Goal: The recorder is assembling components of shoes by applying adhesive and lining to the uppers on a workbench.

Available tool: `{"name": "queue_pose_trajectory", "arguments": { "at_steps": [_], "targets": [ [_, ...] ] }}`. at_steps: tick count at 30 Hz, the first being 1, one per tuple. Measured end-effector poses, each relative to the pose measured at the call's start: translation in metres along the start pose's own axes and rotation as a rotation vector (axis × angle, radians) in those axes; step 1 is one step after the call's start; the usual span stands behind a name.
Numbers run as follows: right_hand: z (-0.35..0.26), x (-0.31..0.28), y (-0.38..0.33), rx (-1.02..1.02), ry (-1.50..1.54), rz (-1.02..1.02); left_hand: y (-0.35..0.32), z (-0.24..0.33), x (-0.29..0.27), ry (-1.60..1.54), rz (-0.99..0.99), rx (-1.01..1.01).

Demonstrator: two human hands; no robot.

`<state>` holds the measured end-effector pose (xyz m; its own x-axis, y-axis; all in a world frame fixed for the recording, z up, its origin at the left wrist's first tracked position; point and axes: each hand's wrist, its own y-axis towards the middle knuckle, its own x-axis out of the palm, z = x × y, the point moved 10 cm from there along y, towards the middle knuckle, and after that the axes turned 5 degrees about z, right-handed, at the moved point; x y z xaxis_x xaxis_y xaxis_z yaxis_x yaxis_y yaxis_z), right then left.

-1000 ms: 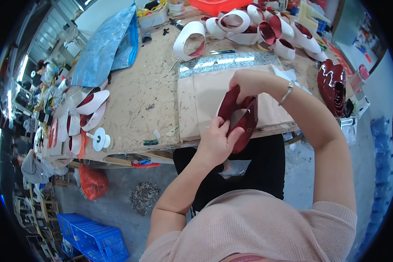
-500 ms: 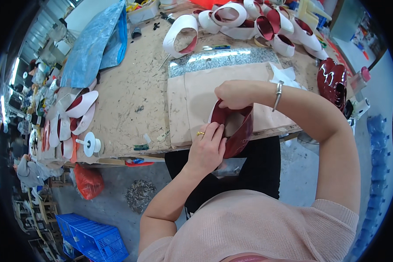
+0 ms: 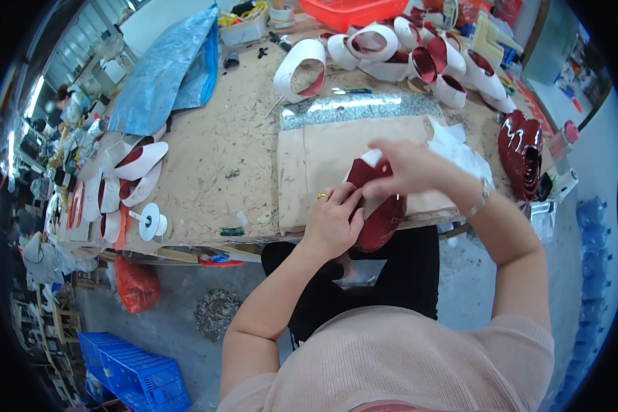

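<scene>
A dark red, glossy shoe upper (image 3: 381, 228) hangs over the near edge of the work table, its far end resting on a beige pad (image 3: 329, 147). My left hand (image 3: 328, 223), with a ring on one finger, grips the upper's left side. Over its far end is my right hand (image 3: 412, 168), thumb and fingers apart and slightly blurred. A small white patch (image 3: 371, 158) shows on the upper's far tip, between that thumb and the fingers. Whether the right fingertips touch the upper, I cannot tell.
White shoe uppers with red linings (image 3: 450, 89) heap at the back right, and more (image 3: 141, 161) lie at the left. Glossy dark red uppers (image 3: 518, 147) stack at the right edge. A stone slab (image 3: 364, 106) lies behind the pad; a white spool (image 3: 152, 221) stands near the front left.
My right hand has opened from a closed pinch on the upper's far edge and shifted right and nearer. The left hand keeps its grip. The whole view has shifted slightly.
</scene>
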<state>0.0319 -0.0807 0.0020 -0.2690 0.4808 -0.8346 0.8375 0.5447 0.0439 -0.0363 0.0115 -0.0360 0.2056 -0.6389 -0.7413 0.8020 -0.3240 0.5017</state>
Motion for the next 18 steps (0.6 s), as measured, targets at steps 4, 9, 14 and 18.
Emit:
{"name": "queue_pose_trajectory", "arguments": {
  "at_steps": [4, 9, 14, 18],
  "targets": [
    [0.034, 0.003, -0.019, -0.04, -0.08, 0.267, -0.002, 0.002, 0.002, -0.098, 0.021, -0.063],
    [0.057, 0.016, 0.015, 0.001, 0.068, -0.073, 0.002, 0.009, 0.014, -0.165, -0.178, -0.148],
    [0.061, 0.037, 0.021, 0.164, 0.032, -0.211, -0.002, 0.016, 0.01, 0.036, -0.105, 0.184],
    [0.036, 0.023, 0.031, -0.03, -0.134, -0.087, -0.014, 0.017, 0.006, 0.14, -0.098, 0.15]
  ]
}}
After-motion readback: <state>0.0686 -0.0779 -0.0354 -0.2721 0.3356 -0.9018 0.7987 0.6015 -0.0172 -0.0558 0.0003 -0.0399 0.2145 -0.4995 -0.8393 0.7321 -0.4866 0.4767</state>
